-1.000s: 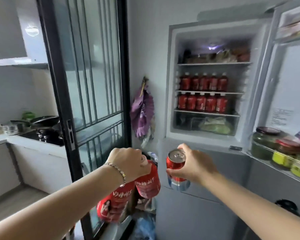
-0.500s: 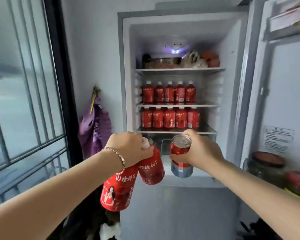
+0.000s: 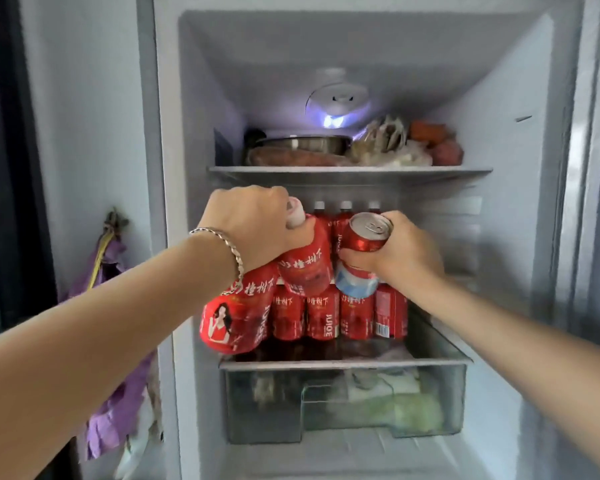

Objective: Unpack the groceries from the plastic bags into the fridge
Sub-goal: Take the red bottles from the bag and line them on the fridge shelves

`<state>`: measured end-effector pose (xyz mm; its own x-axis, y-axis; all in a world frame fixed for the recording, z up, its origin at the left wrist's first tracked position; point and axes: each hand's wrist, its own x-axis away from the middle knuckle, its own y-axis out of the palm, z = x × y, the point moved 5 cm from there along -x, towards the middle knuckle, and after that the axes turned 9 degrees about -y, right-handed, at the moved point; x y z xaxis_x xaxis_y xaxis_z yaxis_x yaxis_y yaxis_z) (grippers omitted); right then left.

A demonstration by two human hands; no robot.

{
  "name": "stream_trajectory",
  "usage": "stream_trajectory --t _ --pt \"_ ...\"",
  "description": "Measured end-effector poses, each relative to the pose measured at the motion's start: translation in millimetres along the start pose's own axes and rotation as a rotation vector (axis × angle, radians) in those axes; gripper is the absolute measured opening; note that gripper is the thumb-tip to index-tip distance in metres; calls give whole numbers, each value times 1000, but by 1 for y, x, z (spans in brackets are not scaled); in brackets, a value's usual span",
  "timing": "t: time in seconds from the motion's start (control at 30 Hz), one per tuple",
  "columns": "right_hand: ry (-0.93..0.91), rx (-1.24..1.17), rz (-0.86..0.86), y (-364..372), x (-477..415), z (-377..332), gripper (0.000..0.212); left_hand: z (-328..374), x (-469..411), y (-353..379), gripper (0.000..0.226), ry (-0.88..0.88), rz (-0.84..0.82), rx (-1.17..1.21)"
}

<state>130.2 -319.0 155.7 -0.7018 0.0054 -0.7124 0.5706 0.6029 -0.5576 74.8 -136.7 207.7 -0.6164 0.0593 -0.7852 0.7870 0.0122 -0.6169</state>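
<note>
The open fridge [image 3: 506, 140] fills your view, its two middle shelves lined with shelved juice bottles [image 3: 357, 317], with a clear drawer [image 3: 433, 407] of greens below. Your left hand [image 3: 253, 226] is fisted tight around the necks of two red bottles [image 3: 238, 323], which hang tilted from it in front of those rows. Your right hand [image 3: 407, 252] curls its fingers and thumb round a red can [image 3: 362, 239]. The can's top tilts toward you, and it sits just beside the nearer hanging bottle, level with the upper bottle shelf.
</note>
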Motion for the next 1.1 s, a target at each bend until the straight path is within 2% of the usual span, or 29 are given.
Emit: stream_trajectory --t 0.17,0.37,0.5,0.63,0.7,0.8,0.87,0.93,1.0,1.03,1.1 --pt "150 -84 -4 54 -87 18 66 -13 -54 36 47 50 -59 -67" --pt "175 -78 -134 129 -156 29 75 -26 -86 64 45 64 -190 -162" --pt "204 -178 -190 173 -183 39 78 -32 -89 82 44 26 -271 -179" --pt "157 -291 -204 203 -210 38 77 -41 -100 89 42 -36 -328 -181" --pt "153 -394 -266 210 -219 35 68 -48 -107 92 42 -84 -346 -149" --pt "155 -561 -415 208 -211 30 35 -55 -113 94 46 -165 -313 -87" --pt "73 -507 -413 190 -195 21 31 -58 -113 97 47 -186 -299 -102" --pt "-92 -563 -410 167 -179 6 47 -56 -113 98 47 -201 -280 -114" --pt "-255 -709 -574 153 -158 -11 83 -51 -114 97 45 -196 -247 -134" --pt "-315 -720 -652 150 -148 -18 95 -47 -114 96 44 -183 -223 -149" --pt "-410 -709 -681 146 -132 -28 98 -36 -115 96 43 -144 -172 -181"
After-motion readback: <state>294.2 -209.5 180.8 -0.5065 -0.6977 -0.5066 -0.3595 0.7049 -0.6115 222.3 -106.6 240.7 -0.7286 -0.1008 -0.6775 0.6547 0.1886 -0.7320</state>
